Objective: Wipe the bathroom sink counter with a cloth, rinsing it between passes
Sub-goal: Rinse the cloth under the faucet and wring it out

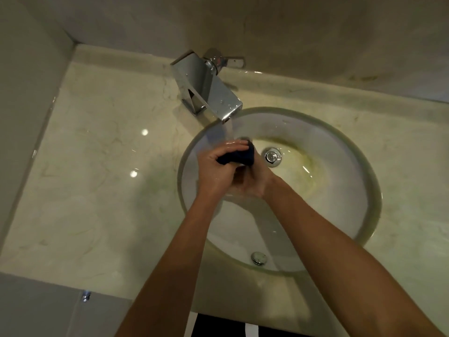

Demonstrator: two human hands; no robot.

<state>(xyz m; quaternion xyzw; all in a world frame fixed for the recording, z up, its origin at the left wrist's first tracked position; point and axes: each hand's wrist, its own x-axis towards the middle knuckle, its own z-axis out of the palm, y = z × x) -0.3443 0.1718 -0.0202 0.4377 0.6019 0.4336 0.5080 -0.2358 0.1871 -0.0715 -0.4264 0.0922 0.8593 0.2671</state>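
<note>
Fingers of both hands were clenched round the dark cloth, bunched between them just below the tap stream. It looked like the rinse step; next would need wringing, then the counter to their left.

This is a bathroom, seen at its washstand. A round white ceramic basin is sunk into a pale cream marble-patterned counter, with a chrome drain plug at its bottom and a small chrome overflow cap on its near wall. At the far edge stands an angular chrome faucet, water running from its spout. Plain beige walls enclose the counter at the far and left sides.
</note>
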